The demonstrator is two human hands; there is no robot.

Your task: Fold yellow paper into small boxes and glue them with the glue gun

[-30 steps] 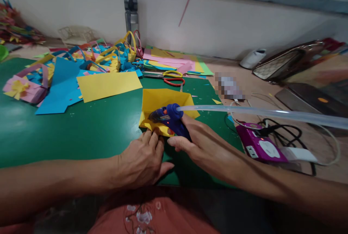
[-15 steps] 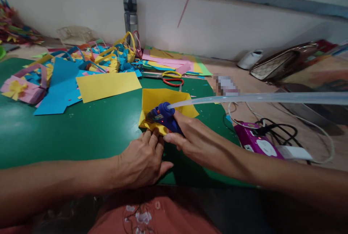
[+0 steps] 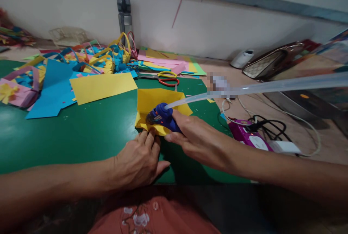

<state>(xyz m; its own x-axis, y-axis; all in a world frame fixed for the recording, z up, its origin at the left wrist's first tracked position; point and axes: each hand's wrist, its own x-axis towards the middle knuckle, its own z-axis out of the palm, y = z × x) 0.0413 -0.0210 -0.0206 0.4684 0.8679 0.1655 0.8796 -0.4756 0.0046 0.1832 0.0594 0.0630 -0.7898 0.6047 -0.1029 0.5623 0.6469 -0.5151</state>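
Note:
My right hand (image 3: 193, 132) grips a blue glue gun (image 3: 166, 117) with its nozzle pointing left, down inside a piece of folded yellow paper (image 3: 154, 97). A long, translucent glue stick (image 3: 244, 88) runs out of the back of the gun toward the right. The paper has raised sides, partly hidden behind the gun and hand. My left hand (image 3: 140, 159) lies palm down, its fingers stretched out onto the paper's near edge and its thumb apart. Whether the nozzle touches the paper I cannot tell.
Beyond the folded piece lie scissors (image 3: 168, 78) with red and yellow handles. Left are a flat yellow sheet (image 3: 104, 87), blue paper (image 3: 50, 89) and several small paper baskets (image 3: 25, 89). A purple power strip (image 3: 244, 134) with cables sits right of the green board (image 3: 95, 132).
The view has turned slightly to the right, so things appear further left. The glue stick's far end has tilted upward. Both hands keep nearly the same places on the paper and gun.

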